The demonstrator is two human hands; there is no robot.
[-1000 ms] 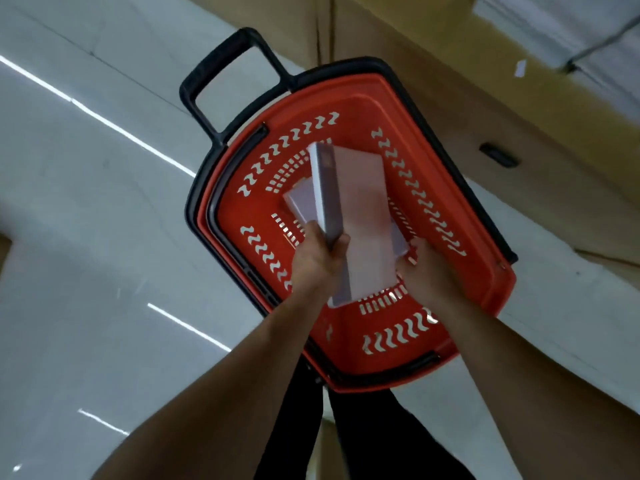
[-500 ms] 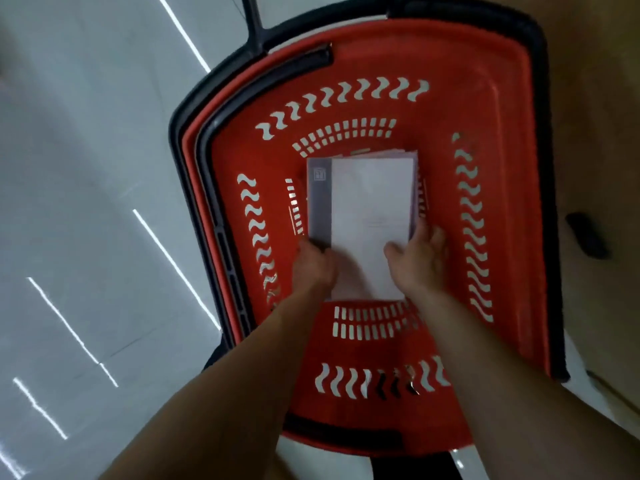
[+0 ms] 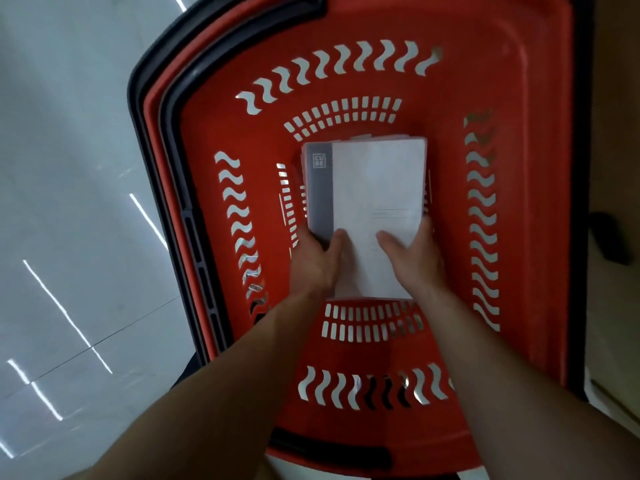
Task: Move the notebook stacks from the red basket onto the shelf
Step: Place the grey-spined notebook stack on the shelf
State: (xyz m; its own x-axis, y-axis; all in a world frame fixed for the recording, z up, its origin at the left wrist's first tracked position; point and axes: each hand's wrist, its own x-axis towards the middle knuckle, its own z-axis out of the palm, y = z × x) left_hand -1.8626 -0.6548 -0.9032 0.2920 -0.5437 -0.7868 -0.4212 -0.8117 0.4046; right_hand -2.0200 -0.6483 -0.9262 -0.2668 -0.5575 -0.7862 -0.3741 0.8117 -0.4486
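A stack of notebooks (image 3: pixel 375 188), white-covered with a grey spine strip, lies flat in the bottom of the red basket (image 3: pixel 540 202). My left hand (image 3: pixel 313 263) grips the stack's near left corner, thumb on top. My right hand (image 3: pixel 414 256) holds the near right edge, thumb on the cover and fingers around the side. Both forearms reach down into the basket from the lower edge of the view. The shelf is out of sight.
The basket has black handles (image 3: pixel 180 188) folded along its left rim and stands on a pale glossy floor (image 3: pixel 69 202). A brown cardboard surface (image 3: pixel 620 133) rises along the right edge, with a dark slot (image 3: pixel 609 240) in it.
The view has closed in on the basket. A second ago my left hand held the notebooks on edge; they now lie flat, with both hands gripping the near end.
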